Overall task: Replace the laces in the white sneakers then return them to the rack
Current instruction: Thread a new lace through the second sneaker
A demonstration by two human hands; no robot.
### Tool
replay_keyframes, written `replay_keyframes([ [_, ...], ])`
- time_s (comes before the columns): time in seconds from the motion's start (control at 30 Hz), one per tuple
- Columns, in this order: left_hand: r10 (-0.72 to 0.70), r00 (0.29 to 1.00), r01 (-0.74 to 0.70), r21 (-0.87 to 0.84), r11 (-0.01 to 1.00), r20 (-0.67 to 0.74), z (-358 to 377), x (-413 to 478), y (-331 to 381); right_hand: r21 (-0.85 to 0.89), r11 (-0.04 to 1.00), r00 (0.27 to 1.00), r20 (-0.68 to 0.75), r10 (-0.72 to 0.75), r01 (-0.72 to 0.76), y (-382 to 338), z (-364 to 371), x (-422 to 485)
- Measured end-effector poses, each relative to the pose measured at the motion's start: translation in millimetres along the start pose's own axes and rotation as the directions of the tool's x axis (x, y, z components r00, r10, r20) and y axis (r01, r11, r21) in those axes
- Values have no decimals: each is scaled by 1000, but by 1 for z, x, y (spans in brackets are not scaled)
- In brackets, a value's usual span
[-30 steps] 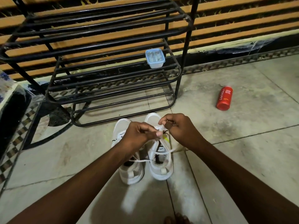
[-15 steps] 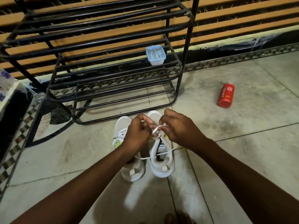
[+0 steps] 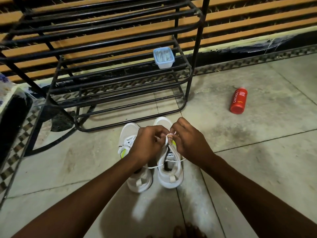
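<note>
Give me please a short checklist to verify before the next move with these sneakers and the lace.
1. Grip on the lace: ok; left hand and right hand pinch the white lace above the right-side sneaker.
2. Bow finished: cannot tell; fingers hide it, and loose strands cross the shoe's opening.
3. Lacing of the left-side sneaker: cannot tell; the left hand covers much of it.
4. Room on the rack: ok; a container sits at one shelf's right end, with bare bars beside it.
5. Floor around the shoes: ok; the red bottle lies apart.

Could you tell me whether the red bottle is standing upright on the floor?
No, the red bottle lies on its side on the floor.
</note>
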State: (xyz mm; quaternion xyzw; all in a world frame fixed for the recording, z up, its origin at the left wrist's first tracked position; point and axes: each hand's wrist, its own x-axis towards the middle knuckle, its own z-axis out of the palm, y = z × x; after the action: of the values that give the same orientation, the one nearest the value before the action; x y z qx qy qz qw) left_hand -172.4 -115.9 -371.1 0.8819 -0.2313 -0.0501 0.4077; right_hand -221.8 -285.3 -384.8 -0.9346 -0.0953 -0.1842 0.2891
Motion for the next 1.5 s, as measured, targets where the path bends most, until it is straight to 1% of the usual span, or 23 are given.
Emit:
replay_keyframes([
  [0.07, 140, 990, -138, 113, 984, -9, -4, 0, 1, 25, 999, 999, -22, 32, -32, 0, 0, -1],
  [0.1, 165, 986, -160, 124, 979, -32, -5, 0, 1, 39, 998, 998, -26, 54, -53, 0, 1, -1],
  [0.13, 135, 989, -129, 80, 988, -63, -5, -1, 3, 57, 996, 997, -27, 77, -76, 0, 1, -2],
  [0.2, -51, 994, 34, -179, 983, -92, -2, -4, 5, 101, 988, 993, -23, 117, -114, 1, 0, -2],
  [0.23, -149, 985, 114, -335, 935, -82, -1, -5, 5, 120, 985, 991, -19, 131, -127, 1, 0, -2],
  [0.3, -301, 952, 222, -554, 803, -55, 0, -5, 5, 147, 978, 989, -13, 148, -145, 0, 0, -3],
  [0.4, -420, 907, 315, -723, 615, 38, -4, -4, 3, 174, 973, 988, -5, 152, -149, -2, 0, -5],
  [0.43, -429, 902, 323, -744, 584, 55, -5, -3, 3, 179, 973, 989, -1, 150, -147, -3, 0, -5],
  [0.47, -429, 902, 322, -744, 586, 52, -6, -3, 2, 179, 973, 989, 3, 146, -144, -3, 1, -6],
  [0.57, -384, 923, 306, -661, 685, 29, -10, -2, 0, 180, 974, 990, 3, 142, -140, -3, 1, -6],
  [0.67, -334, 939, 310, -622, 719, 81, -14, 2, 0, 182, 974, 990, 4, 139, -137, -3, 2, -6],
  [0.8, -229, 972, 233, -405, 884, 57, -18, 4, 3, 182, 973, 989, -5, 146, -143, -1, 2, -9],
  [0.87, -176, 981, 193, -375, 907, 78, -25, 4, 7, 176, 972, 987, -15, 160, -155, 1, 1, -10],
  [0.93, -167, 979, 198, -350, 916, 118, -29, 3, 9, 176, 973, 988, -23, 156, -149, 1, 0, -10],
  [0.97, -182, 977, 207, -288, 935, 112, -30, 2, 9, 174, 975, 989, -28, 143, -136, 0, 0, -10],
  [1.03, -200, 980, 200, -71, 977, 17, -29, -1, 6, 166, 978, 989, -50, 140, -130, -4, 1, -12],
  [1.1, -188, 979, 193, 68, 979, -76, -31, -1, 4, 177, 963, 971, -89, 220, -202, -2, 2, -13],
  [1.17, -200, 976, 206, 60, 977, -85, -37, -2, 0, 188, 937, 942, -105, 319, -296, 3, 2, -16],
  [1.2, -203, 976, 209, 85, 974, -74, -40, -2, -2, 191, 925, 931, -101, 350, -328, 6, 1, -19],
  [1.23, -184, 981, 192, 161, 968, -63, -43, -3, -3, 201, 915, 922, -97, 374, -350, 8, 1, -21],
  [1.33, -80, 996, 86, 415, 906, -32, -48, -7, -8, 216, 897, 909, -78, 409, -385, 8, -1, -28],
  [1.4, -49, 998, 66, 494, 867, -48, -47, -10, -14, 198, 893, 905, -62, 422, -403, 9, -3, -31],
  [1.5, -70, 993, 112, 567, 816, -95, -47, -14, -23, 222, 857, 871, -58, 487, -464, 18, -9, -33],
])
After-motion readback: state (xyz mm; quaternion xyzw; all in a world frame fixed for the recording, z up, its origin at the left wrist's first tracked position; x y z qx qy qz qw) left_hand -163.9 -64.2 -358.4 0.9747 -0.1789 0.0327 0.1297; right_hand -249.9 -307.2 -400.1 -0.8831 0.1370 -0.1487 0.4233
